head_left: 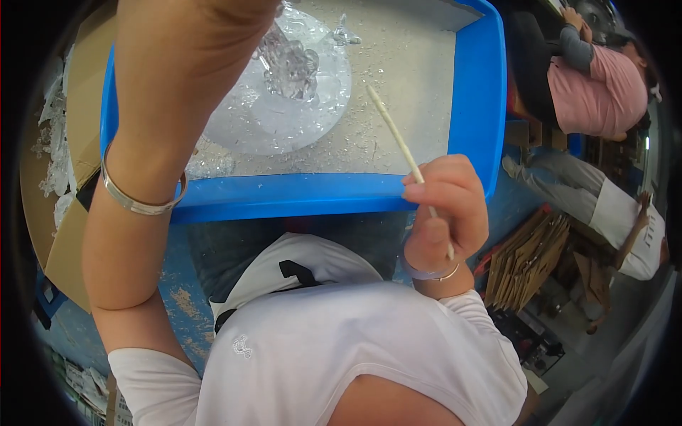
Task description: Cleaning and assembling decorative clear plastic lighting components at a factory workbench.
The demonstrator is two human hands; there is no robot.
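Note:
My right hand [451, 206] is closed round a thin off-white stick [394, 131]. One end of the stick points up and left over the blue bin [477, 106], and the other comes out below my thumb. My left arm, with a metal bangle, reaches up across the bin's left side. Of my left hand [231, 18] at most the base shows at the upper edge; its fingers are out of sight. Beside that arm, a round translucent disc [323, 117] lies in the bin with clear plastic pieces [291, 71] heaped on it.
Clear fragments are scattered over the bin's pale bottom. An opened cardboard box [82, 106] with clear plastic waste stands at the left. Flattened cardboard [529, 259] is stacked at the right. Two other people, one in a pink top [597, 89] and one in a white top [629, 227], are farther right.

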